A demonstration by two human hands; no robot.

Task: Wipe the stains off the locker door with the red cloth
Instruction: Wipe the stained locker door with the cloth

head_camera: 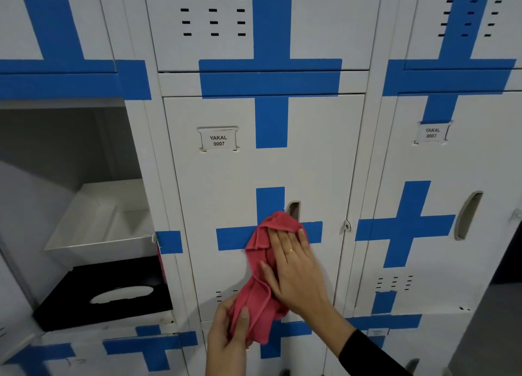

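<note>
A white locker door (226,183) marked with blue tape crosses fills the middle of the frame, its label (219,140) reading YAKAL 0007. At the left an open compartment (70,149) holds a white tray (99,228) above a black box (84,299). The red cloth (261,279) hangs in the lower centre against the door. The right hand (293,268) presses its upper part flat with straight fingers, while the left hand (228,333) pinches its lower end.
</note>
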